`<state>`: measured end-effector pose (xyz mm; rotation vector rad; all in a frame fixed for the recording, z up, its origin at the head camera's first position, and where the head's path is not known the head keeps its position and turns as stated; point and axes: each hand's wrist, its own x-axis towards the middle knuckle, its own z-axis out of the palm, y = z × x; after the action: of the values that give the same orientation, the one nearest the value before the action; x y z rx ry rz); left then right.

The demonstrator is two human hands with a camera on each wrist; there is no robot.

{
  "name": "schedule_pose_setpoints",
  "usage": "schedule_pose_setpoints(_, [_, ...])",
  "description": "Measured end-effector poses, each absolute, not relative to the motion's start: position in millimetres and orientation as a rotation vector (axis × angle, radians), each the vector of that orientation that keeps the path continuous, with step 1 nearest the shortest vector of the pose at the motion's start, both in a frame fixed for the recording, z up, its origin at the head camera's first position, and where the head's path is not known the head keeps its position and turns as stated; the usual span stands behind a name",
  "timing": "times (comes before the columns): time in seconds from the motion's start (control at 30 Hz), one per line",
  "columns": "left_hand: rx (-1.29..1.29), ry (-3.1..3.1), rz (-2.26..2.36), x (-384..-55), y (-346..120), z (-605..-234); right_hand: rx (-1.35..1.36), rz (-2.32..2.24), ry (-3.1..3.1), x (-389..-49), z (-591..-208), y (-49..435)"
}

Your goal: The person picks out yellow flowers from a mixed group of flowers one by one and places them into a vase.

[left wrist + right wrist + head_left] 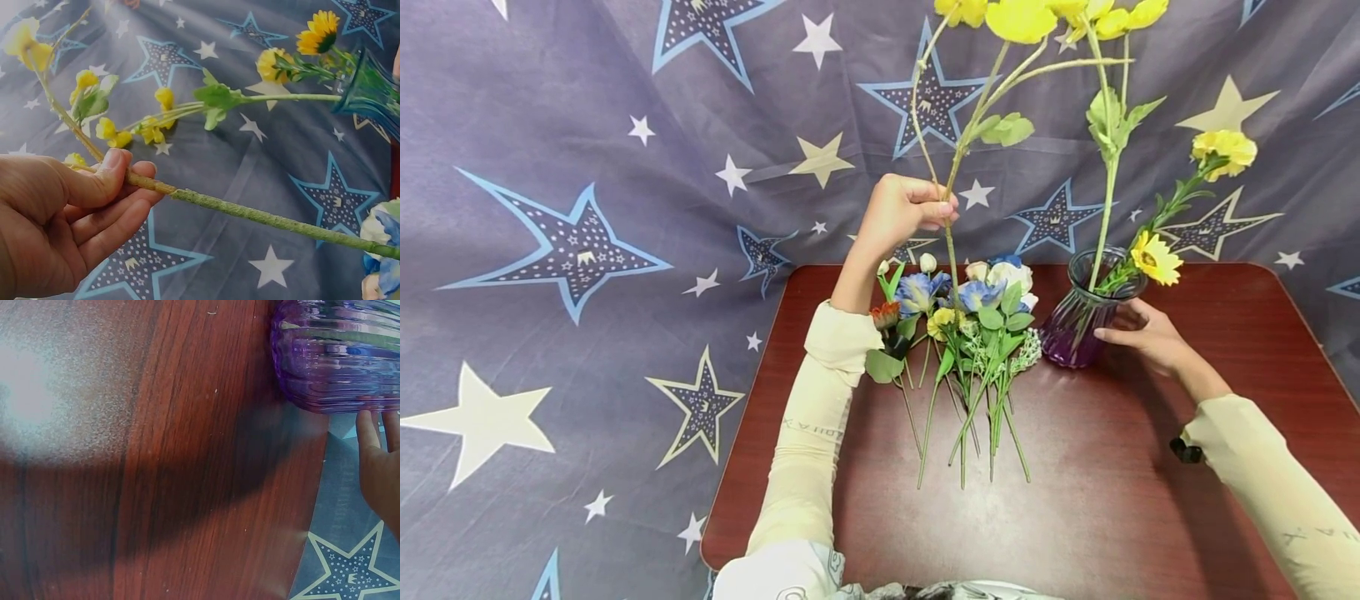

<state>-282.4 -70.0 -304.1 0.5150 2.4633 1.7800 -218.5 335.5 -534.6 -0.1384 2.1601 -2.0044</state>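
My left hand [901,215] is raised over the middle of the table, pinching the stem [250,215] of a tall branched yellow flower [1021,20] between thumb and fingers. The stem hangs down, its lower end overlapping the flower pile. To the right, a ribbed glass vase [1078,327], purple at the base, stands upright holding another tall yellow flower [1109,179], a yellow carnation [1225,154] and a yellow daisy [1156,258]. My right hand [1150,337] holds the vase low on its right side, the thumb in front; fingertips [367,428] meet the glass in the right wrist view.
Loose artificial flowers lie mid-table, with blue blooms [917,293], white blooms [1011,273], an orange bloom [885,314] and green stems [992,433] toward the near side. The red-brown table [1075,500] stands against a grey star-patterned cloth [617,367].
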Motion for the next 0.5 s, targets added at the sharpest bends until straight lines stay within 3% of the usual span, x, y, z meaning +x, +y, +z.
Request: schedule_pose_setpoints(0.5, [0.720, 2.362, 1.970, -286, -49, -275, -0.143, -2.036, 2.118, -218, -532, 335])
